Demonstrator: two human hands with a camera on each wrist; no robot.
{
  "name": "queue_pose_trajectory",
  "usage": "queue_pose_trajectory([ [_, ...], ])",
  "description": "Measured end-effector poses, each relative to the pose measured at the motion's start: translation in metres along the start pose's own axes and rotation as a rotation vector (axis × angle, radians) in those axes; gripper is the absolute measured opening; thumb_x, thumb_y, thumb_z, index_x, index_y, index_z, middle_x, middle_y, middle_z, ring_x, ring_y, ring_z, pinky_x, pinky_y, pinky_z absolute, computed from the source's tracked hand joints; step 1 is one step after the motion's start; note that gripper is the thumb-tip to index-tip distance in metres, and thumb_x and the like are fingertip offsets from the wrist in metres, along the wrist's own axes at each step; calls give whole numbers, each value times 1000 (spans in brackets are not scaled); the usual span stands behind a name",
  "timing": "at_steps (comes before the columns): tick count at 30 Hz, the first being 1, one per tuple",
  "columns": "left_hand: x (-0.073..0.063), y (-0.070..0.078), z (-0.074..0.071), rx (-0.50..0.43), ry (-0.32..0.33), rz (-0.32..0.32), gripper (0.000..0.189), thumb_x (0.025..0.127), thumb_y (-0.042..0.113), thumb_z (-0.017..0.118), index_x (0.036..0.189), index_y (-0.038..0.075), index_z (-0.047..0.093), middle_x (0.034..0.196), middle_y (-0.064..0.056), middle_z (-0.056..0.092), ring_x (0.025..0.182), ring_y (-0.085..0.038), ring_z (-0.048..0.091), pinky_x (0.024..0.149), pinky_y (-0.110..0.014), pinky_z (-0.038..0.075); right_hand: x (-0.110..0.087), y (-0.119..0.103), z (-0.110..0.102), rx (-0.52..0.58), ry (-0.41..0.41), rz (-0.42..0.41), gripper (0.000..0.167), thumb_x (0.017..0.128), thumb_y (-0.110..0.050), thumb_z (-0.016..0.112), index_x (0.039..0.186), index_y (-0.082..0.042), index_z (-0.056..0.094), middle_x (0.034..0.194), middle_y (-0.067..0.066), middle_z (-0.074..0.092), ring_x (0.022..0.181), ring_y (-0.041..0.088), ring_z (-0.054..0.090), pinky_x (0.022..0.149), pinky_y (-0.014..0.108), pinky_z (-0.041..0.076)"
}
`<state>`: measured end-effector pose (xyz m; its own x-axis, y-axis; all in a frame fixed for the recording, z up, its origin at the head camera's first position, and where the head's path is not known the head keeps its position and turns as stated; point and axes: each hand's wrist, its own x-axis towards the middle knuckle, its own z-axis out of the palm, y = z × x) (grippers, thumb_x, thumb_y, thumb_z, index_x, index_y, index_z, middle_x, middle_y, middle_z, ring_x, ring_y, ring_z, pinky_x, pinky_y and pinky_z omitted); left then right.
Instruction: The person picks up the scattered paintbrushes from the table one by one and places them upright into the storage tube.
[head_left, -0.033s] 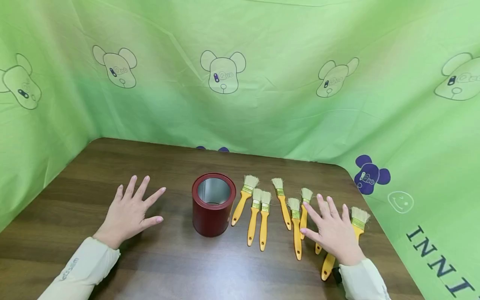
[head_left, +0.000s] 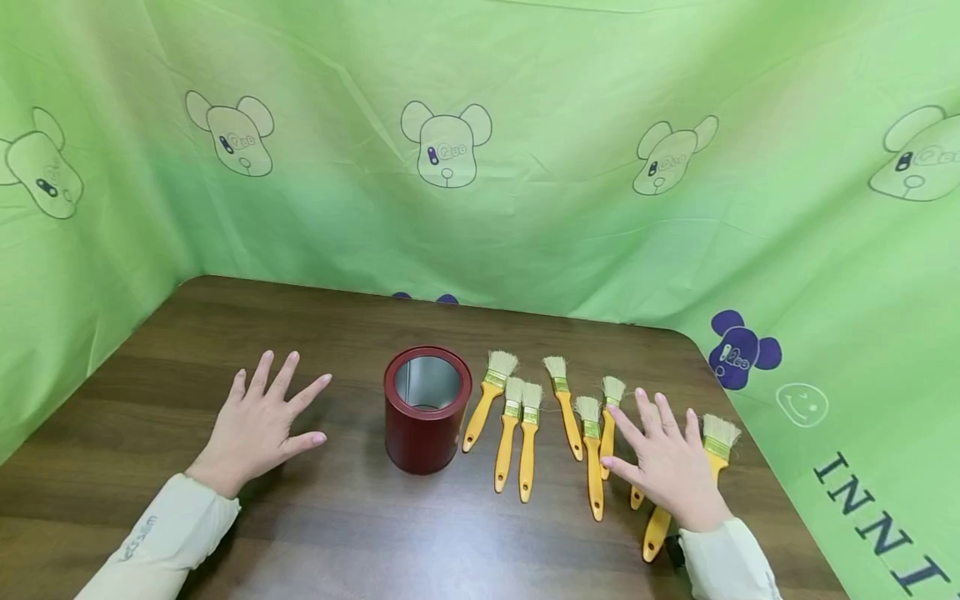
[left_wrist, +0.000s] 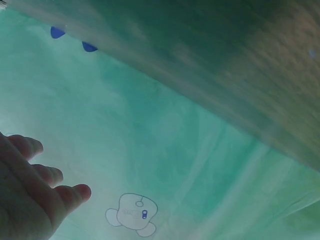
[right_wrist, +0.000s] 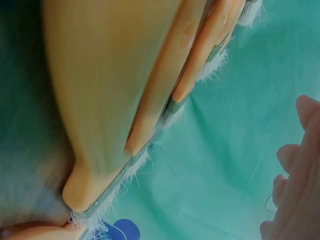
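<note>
My left hand [head_left: 258, 425] is spread with fingers apart over the table, left of a dark red can [head_left: 422, 442], and holds nothing. The can stands upright, open at the top, its silvery inside visible. To its right lie several paintbrushes with yellow handles and pale bristles, including one paintbrush [head_left: 528, 450] near the can. My right hand [head_left: 667, 467], fingers spread, is over the rightmost brushes and partly hides a wide paintbrush [head_left: 656, 533] and a smaller one. Whether it touches them I cannot tell. The right wrist view shows brush handles [right_wrist: 110, 90] close up.
The brown wooden table [head_left: 337, 533] has rounded far corners. A green cloth [head_left: 555, 250] printed with bear faces hangs behind it and along both sides. A small dark object [head_left: 673, 550] shows beside the right cuff.
</note>
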<state>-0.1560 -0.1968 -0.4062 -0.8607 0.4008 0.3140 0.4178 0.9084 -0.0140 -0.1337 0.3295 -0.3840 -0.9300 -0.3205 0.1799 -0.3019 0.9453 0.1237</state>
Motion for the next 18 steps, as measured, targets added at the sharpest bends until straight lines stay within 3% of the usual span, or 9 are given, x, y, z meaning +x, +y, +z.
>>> queue_pose_trajectory([
  [5,3,0,0,7,27,1,72,84,66,50,142,23,42,146,-28,33,134,-52,23,98,-68,25,0,5,-1,69,12,29,71,91,-56,51,144,-10,41,147,31,28,135,51,22,102,70,13],
  [9,6,3,-2,-6,58,-11,76,85,70,45,143,21,42,146,-29,34,133,-53,24,97,-68,27,-3,15,-6,187,114,100,65,98,-45,47,144,0,37,141,36,34,127,55,32,99,69,21],
  [14,14,14,-8,-173,43,-91,85,83,57,60,148,8,32,148,-30,29,134,-56,18,100,-69,22,-9,35,-14,346,154,306,72,96,-39,57,143,8,31,126,38,48,107,54,50,79,63,43],
  [18,24,28,-12,-335,60,-157,98,75,47,71,149,1,27,147,-27,32,132,-59,20,101,-71,14,-19,56,-15,458,106,505,88,88,-44,66,146,7,24,120,38,52,101,52,56,73,60,45],
])
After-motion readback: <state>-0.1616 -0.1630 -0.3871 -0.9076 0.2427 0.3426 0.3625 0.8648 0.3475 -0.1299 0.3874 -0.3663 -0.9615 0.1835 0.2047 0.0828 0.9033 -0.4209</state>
